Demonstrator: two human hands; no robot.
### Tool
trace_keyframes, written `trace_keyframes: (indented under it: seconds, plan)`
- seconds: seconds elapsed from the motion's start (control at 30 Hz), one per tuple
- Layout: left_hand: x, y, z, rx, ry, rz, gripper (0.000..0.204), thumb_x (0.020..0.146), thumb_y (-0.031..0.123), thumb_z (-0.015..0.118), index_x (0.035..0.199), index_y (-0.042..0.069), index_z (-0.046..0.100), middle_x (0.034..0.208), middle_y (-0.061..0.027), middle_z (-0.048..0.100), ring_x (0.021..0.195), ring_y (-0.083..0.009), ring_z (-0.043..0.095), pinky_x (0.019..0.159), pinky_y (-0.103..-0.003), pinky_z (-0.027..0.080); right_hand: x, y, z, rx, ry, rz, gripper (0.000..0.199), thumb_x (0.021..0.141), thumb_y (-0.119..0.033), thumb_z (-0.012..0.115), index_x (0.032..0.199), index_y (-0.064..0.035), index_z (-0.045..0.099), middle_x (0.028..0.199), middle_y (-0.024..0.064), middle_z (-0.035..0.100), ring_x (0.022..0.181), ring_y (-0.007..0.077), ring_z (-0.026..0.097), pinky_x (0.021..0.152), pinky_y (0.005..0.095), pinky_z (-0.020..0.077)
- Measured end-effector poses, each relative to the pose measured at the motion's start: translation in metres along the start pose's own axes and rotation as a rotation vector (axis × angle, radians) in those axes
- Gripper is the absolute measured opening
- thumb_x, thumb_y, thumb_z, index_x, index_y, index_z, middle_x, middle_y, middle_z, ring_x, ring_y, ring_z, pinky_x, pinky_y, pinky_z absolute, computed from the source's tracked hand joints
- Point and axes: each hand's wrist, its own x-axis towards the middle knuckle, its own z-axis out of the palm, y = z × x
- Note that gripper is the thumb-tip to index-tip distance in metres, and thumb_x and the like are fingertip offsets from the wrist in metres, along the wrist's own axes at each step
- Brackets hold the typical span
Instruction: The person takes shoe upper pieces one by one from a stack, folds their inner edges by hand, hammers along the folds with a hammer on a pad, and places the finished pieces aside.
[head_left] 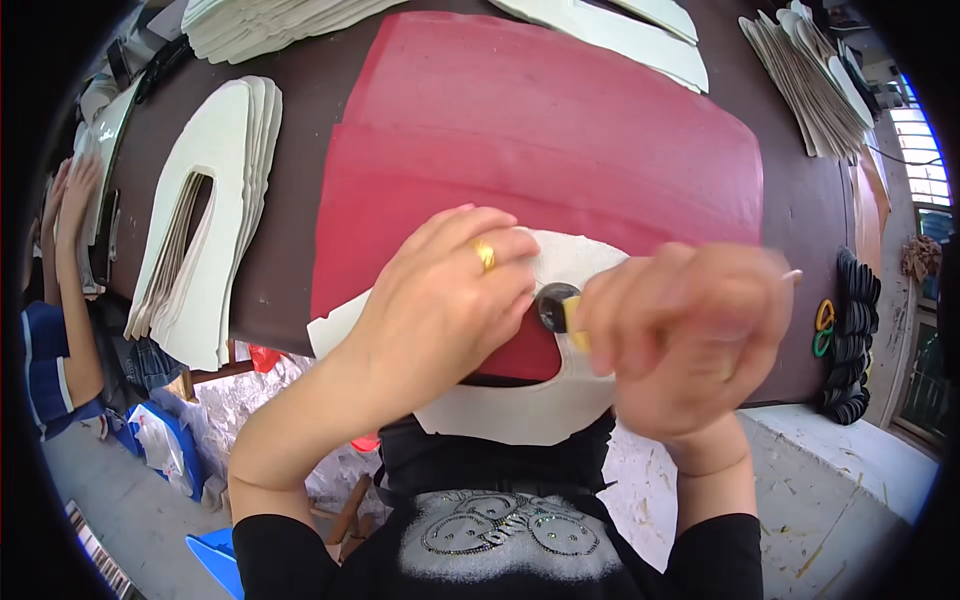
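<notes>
A white U-shaped shoe-upper piece (515, 418) lies over the near edge of a red sheet (555, 110), its curved opening showing red beneath. My left hand (455, 285), with a gold ring, presses on this piece with fingers bent and close together, holding it down. Right beside it, my right hand (700, 335) is closed, smeared by motion, around a hammer-like tool (557, 308). The tool has a dark round head and a yellow part next to my fingers. Its head is at the inner edge of the white piece; most of the rest is hidden by my hand.
White U-shaped stacks stand on the brown table (290, 120): one stack (215, 200) at left, another (810, 80) at far right. Black ribbed pieces (853, 340) hang over the right edge. At far left are another person's hands (75, 190). A blue bin (165, 450) stands below.
</notes>
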Motion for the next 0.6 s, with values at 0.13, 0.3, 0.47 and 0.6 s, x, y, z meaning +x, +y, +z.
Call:
trace_keyframes:
  seconds: [0.13,0.3,0.47,0.6]
  plan:
    - [-0.017,0.011,0.004,0.152,0.093,-0.153,0.015,0.068,0.000,0.074,0.079,0.003,0.064,0.102,-0.0084,0.067,0.099,-0.0318,0.062,0.081,-0.040,0.054,0.005,0.002,0.005,-0.022,0.014,0.029,0.044,0.107,-0.042,0.028,0.083,-0.0092,0.043,0.054,0.0015,0.035,0.040,0.0134,0.038,0.044,0.0301,0.0402]
    - [-0.028,0.008,-0.001,0.086,0.099,-0.206,0.013,0.071,0.000,0.073,0.079,0.002,0.063,0.106,-0.0117,0.065,0.106,-0.0329,0.062,0.085,-0.042,0.053,0.014,0.009,0.010,-0.107,-0.071,-0.040,0.030,0.107,-0.033,0.032,0.093,-0.0085,0.043,0.057,0.0026,0.038,0.045,0.0130,0.040,0.046,0.0301,0.0400]
    - [-0.035,0.015,0.002,0.063,0.170,-0.272,0.017,0.069,-0.004,0.075,0.080,0.002,0.063,0.108,-0.0130,0.064,0.109,-0.0345,0.063,0.086,-0.041,0.054,0.015,0.001,-0.012,-0.597,-0.312,-0.564,0.013,0.100,-0.017,0.052,0.103,-0.0049,0.057,0.076,0.0055,0.055,0.070,0.0103,0.058,0.059,0.0256,0.0490]
    - [-0.046,0.007,-0.015,0.192,0.118,-0.188,0.017,0.068,-0.003,0.073,0.079,0.001,0.061,0.105,-0.0114,0.065,0.106,-0.0321,0.063,0.082,-0.039,0.054,0.009,0.011,0.015,-0.133,-0.183,-0.070,0.018,0.105,-0.022,0.040,0.098,-0.0053,0.042,0.060,0.0024,0.037,0.048,0.0134,0.042,0.050,0.0310,0.0432]
